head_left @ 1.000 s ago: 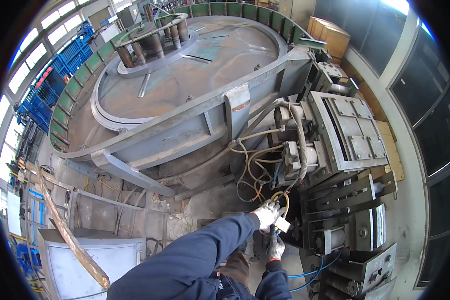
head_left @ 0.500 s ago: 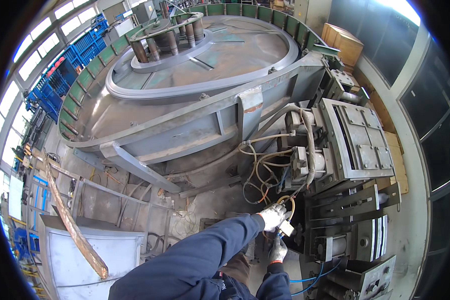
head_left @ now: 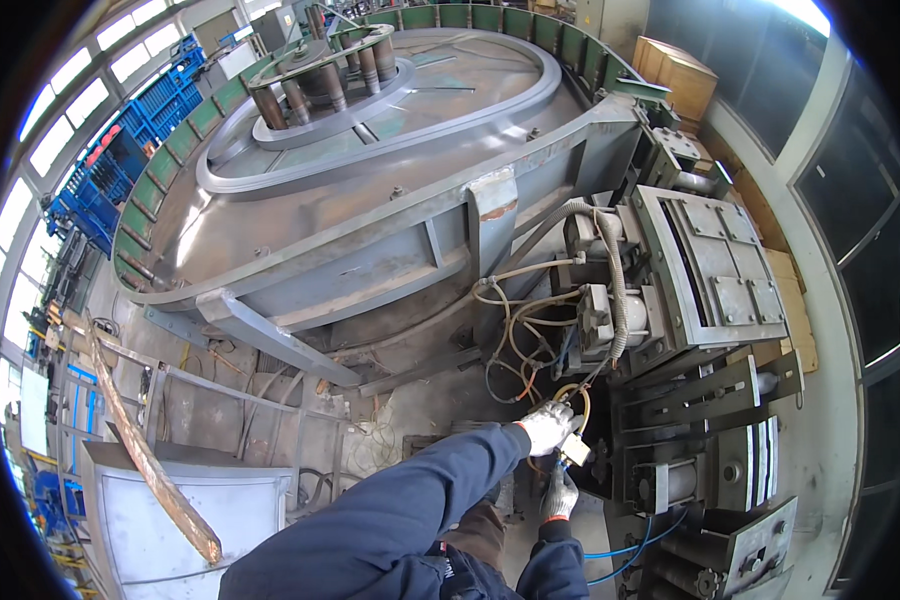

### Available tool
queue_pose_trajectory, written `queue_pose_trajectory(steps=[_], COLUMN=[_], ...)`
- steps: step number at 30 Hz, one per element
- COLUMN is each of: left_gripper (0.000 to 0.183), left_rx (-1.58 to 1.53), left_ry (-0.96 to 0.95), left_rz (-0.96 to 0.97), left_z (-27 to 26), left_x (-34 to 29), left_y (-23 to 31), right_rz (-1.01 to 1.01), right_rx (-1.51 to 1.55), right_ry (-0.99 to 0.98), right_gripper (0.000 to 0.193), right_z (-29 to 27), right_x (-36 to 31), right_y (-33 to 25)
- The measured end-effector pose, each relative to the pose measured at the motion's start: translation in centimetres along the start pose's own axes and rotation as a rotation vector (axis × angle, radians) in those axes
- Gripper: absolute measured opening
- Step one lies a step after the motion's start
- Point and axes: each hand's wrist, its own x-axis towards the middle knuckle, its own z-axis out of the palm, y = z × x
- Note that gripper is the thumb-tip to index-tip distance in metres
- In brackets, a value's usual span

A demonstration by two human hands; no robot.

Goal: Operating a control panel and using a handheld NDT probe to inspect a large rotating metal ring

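While the person leans over the machinery, both gloved hands meet low in the frame, just right of centre.

Far left: stacked blue plastic crates (head_left: 135,140) sit in the upper left, beside a row of bright windows.

Lower left: a long rusty brown metal bar (head_left: 150,460) slants down across a pale grey sheet-metal box (head_left: 185,530).

Upper centre: a large round grey steel platform (head_left: 370,150) with a green segmented rim fills the top half; a ring of short steel cylinders (head_left: 320,70) stands on it.

Centre: a tangle of beige and orange cables (head_left: 515,340) hangs below the platform's edge and runs down toward the hands.

Left hand (head_left: 548,427): white work glove on a dark blue sleeve, reaching up from the lower edge. Its fingers (head_left: 560,415) are curled closed around a small pale block-shaped connector (head_left: 575,451) at the end of the cables, low and just right of centre.

Right hand (head_left: 559,494): grey work glove, directly below the left hand and close to the connector. The fingers look partly bent; whether they grip anything I cannot tell.

Right: a grey ribbed steel housing (head_left: 715,265) sits mid-right, with dark steel brackets (head_left: 710,395) beneath it.

Upper right: tan cardboard boxes (head_left: 675,75) stand by the wall.
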Motion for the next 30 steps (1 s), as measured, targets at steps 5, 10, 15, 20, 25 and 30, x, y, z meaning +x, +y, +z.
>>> queue_pose_trajectory(steps=[5, 10, 15, 20, 25, 30], left_gripper=[0.046, 0.052, 0.054, 0.049, 0.015, 0.031], left_rx=[0.057, 0.068, 0.050, 0.045, -0.218, -0.188], left_ry=[0.087, -0.006, 0.077, 0.126, 0.089, -0.026], left_rz=[-0.039, -0.033, -0.012, 0.032, 0.025, 0.035], left_z=[1.3, 1.3, 1.1, 0.5, -3.5, -4.2], left_x=[0.4, 0.9, 0.2, 0.8, 2.6, 3.3], left_y=[0.6, 0.5, 0.1, -0.3, 1.8, 4.1], right_rz=[0.043, 0.035, 0.013, -0.043, 0.031, -0.217], right_rx=[-0.035, -0.025, -0.031, -0.050, -0.118, -0.092], right_ry=[-0.003, 0.011, 0.040, 0.063, 0.048, 0.059], right_gripper=[0.035, 0.036, 0.037, 0.036, 0.044, 0.043], right_z=[-0.6, -0.6, 0.1, 0.6, -0.4, -0.2], right_x=[-0.3, -0.1, -0.9, -0.3, -1.0, -0.7], right_y=[-0.4, -0.3, -0.5, -0.6, -2.0, -0.6])
